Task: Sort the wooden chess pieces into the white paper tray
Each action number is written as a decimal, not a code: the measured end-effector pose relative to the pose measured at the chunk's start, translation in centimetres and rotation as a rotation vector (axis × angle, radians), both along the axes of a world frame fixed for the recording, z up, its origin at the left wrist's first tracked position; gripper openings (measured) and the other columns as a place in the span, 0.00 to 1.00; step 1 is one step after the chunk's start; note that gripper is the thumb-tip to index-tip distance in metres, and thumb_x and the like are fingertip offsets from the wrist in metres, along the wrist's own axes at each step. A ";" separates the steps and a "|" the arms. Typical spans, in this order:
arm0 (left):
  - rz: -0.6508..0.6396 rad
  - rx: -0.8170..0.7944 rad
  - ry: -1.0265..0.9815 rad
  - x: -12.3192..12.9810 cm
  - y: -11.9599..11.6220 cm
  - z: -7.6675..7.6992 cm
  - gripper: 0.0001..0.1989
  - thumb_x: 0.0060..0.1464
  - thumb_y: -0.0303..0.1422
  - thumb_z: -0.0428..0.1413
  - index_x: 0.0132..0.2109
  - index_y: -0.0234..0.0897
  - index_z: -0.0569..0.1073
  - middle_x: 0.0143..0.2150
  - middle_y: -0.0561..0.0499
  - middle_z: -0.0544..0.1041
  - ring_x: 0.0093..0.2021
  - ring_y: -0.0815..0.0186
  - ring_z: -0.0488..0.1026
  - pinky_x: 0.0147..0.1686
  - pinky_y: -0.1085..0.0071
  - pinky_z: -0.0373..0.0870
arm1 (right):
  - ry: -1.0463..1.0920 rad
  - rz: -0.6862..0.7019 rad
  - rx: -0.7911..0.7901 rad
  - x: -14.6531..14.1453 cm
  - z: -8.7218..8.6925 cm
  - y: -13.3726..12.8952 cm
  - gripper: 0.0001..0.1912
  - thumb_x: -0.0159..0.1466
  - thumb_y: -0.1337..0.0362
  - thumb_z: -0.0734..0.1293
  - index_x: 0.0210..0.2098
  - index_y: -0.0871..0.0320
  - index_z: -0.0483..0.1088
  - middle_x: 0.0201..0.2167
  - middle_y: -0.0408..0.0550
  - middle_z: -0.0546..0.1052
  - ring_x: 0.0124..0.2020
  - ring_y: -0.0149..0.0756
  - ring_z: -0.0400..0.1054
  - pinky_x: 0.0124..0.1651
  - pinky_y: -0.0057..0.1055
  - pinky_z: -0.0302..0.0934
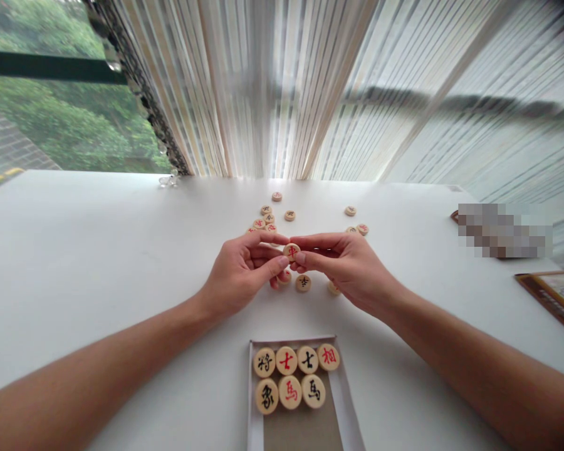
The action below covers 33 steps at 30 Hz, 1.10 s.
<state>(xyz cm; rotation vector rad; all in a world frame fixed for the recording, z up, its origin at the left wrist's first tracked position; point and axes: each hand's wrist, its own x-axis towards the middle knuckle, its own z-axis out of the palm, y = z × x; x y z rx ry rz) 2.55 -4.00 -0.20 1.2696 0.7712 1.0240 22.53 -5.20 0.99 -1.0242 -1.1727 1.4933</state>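
Observation:
Between the fingertips of both hands is a round wooden Chinese chess piece [291, 252] with a red character facing me. My left hand [247, 266] pinches it from the left, and my right hand [341, 260] grips its other side with thumb and fingers. Both are raised over the white table. Below them lie a black-marked piece [303, 283] and others partly hidden by my fingers. Nearer to me, an open shallow box [350, 410] holds several pieces in two rows, four across at the back, red and black characters facing up.
Several loose pieces [259, 223] cluster beyond my left hand, and a few [350, 211] lie beyond my right. Framed items [557, 294] stand at the right edge. A striped curtain [263, 88] hangs along the table's far edge, beside a window [66, 119].

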 end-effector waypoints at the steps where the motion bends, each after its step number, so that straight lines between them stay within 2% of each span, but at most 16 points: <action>1: -0.004 -0.002 -0.006 0.0 0.0 0.0 0.23 0.52 0.38 0.75 0.50 0.30 0.79 0.33 0.45 0.86 0.29 0.64 0.83 0.29 0.73 0.80 | -0.006 0.005 0.002 0.0 -0.1 0.0 0.22 0.50 0.57 0.87 0.43 0.56 0.87 0.39 0.53 0.88 0.37 0.39 0.82 0.44 0.36 0.77; 7: -0.044 0.010 -0.001 -0.1 -0.1 0.1 0.22 0.53 0.34 0.74 0.52 0.30 0.80 0.32 0.47 0.86 0.27 0.67 0.81 0.29 0.74 0.80 | -0.049 0.039 -0.013 0.0 -0.1 -0.1 0.26 0.50 0.56 0.87 0.46 0.58 0.87 0.38 0.53 0.87 0.35 0.38 0.80 0.41 0.35 0.75; 11: -0.047 0.029 0.035 -0.1 -0.2 0.0 0.21 0.53 0.35 0.74 0.51 0.31 0.81 0.31 0.47 0.86 0.27 0.67 0.81 0.29 0.74 0.80 | -0.037 0.014 -0.026 -0.1 0.1 -0.1 0.25 0.45 0.58 0.88 0.40 0.60 0.86 0.33 0.50 0.85 0.31 0.35 0.77 0.36 0.31 0.71; 17: -0.085 0.072 0.078 0.0 -0.5 -0.3 0.20 0.55 0.36 0.73 0.51 0.33 0.82 0.34 0.45 0.87 0.31 0.62 0.84 0.29 0.73 0.81 | -0.035 -0.003 -0.084 -0.4 0.3 -0.4 0.24 0.40 0.58 0.89 0.31 0.61 0.81 0.27 0.46 0.81 0.27 0.33 0.74 0.30 0.28 0.65; 24: -0.114 0.106 0.077 0.1 -0.6 -0.1 0.16 0.56 0.34 0.72 0.49 0.33 0.82 0.35 0.45 0.87 0.36 0.61 0.86 0.34 0.72 0.82 | -0.029 0.051 -0.074 -0.4 0.3 -0.4 0.22 0.48 0.52 0.87 0.27 0.61 0.78 0.21 0.45 0.79 0.23 0.28 0.67 0.28 0.26 0.61; 33: -0.101 0.118 0.086 -0.1 -0.7 -0.4 0.15 0.57 0.34 0.72 0.49 0.34 0.81 0.36 0.46 0.87 0.32 0.65 0.84 0.32 0.74 0.81 | -0.052 0.067 -0.073 -0.5 0.6 -0.5 0.25 0.42 0.53 0.88 0.28 0.60 0.76 0.23 0.45 0.80 0.24 0.31 0.71 0.29 0.29 0.62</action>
